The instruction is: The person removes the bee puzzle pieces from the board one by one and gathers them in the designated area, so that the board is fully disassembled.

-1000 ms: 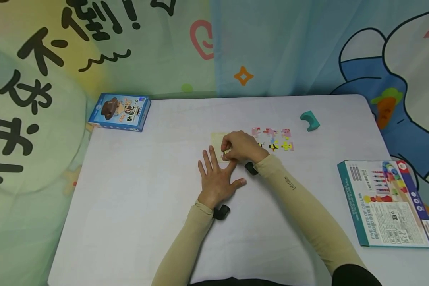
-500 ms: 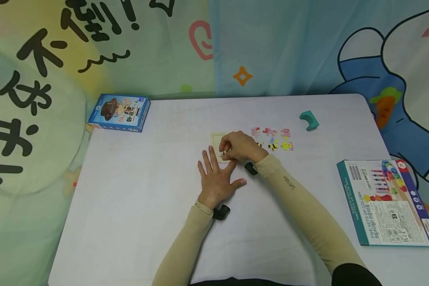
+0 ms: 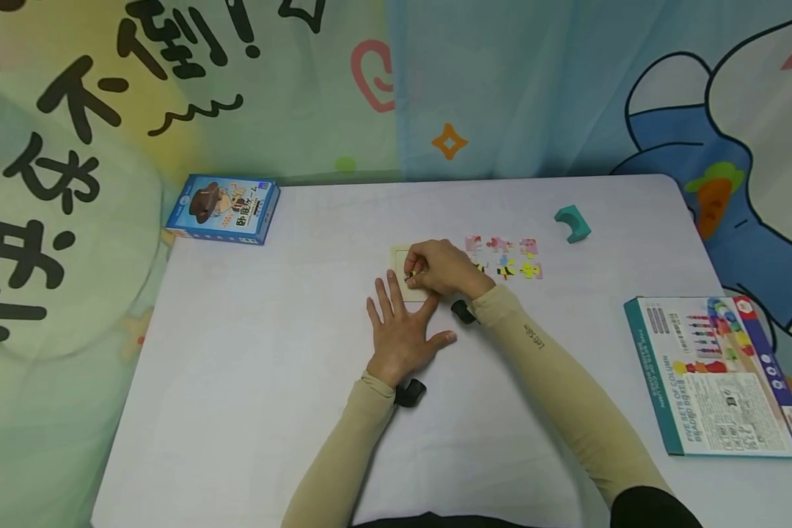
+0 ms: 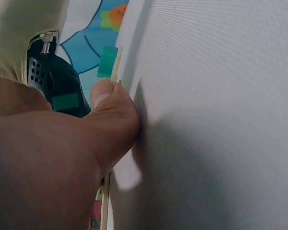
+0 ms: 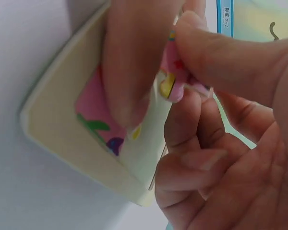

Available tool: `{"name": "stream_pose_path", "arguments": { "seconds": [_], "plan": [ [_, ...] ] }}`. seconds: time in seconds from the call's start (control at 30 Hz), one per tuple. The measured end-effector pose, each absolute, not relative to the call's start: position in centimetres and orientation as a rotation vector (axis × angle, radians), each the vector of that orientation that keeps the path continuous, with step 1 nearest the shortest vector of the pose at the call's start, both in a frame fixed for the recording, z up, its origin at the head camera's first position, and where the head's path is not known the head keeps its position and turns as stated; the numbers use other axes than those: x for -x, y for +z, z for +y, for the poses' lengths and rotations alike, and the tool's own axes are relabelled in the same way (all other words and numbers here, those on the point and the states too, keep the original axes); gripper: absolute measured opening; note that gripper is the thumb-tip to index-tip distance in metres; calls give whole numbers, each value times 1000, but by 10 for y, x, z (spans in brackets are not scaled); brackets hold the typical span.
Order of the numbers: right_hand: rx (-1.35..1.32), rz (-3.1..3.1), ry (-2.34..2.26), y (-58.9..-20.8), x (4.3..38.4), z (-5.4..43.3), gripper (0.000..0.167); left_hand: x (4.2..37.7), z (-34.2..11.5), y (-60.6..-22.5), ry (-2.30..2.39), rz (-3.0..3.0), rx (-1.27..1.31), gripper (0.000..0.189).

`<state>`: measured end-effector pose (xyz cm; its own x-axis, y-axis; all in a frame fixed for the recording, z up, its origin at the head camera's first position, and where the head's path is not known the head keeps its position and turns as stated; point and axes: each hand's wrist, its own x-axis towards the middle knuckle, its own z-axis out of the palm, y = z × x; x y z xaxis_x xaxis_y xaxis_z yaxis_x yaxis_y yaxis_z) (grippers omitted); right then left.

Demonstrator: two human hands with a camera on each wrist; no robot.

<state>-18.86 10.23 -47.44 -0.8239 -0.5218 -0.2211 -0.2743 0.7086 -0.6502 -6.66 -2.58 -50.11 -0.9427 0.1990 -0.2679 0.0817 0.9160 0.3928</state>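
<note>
My right hand (image 3: 447,265) pinches a pink puzzle piece (image 5: 175,67) with yellow and black markings between thumb and fingers, above a cream puzzle board (image 5: 57,88). In the right wrist view, another pink puzzle piece (image 5: 90,99), with a green leaf print, lies in a corner of the board's recess. A finger (image 5: 132,62) of the left hand reaches down onto that piece and covers part of it. My left hand (image 3: 398,337) rests palm down with spread, straight fingers at the board's near edge. Its thumb (image 4: 117,112) shows large in the left wrist view.
Several loose pink and yellow puzzle pieces (image 3: 530,270) lie in rows right of the board. Behind them is a teal arch block (image 3: 573,222). A blue box (image 3: 223,207) stands at the back left, and a larger flat box (image 3: 716,378) lies at the right edge.
My right fingers have shifted slightly left and away from me over the board with the pinched puzzle piece. The left hand stays in place.
</note>
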Motion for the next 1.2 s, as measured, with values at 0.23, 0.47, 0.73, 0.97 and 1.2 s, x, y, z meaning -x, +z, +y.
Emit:
{"name": "stream_pose_path", "arguments": {
  "seconds": [0.23, 0.47, 0.73, 0.97, 1.2],
  "plan": [
    [544, 2557, -916, -475, 187, 110, 17, 67, -25, -500, 534, 2772, -208, 83],
    [532, 2581, -950, -473, 191, 135, 18, 66, -24, -501, 561, 2781, -217, 85],
    [451, 2541, -1022, -467, 190, 167, 20, 66, -24, -503, 585, 2780, -205, 84],
    [363, 2605, -1087, -468, 186, 192, 25, 67, -25, -506, 548, 2769, -202, 86],
    [338, 2667, -1034, -468, 182, 220, 33, 67, -24, -505, 558, 2772, -208, 86]
  ]
}}
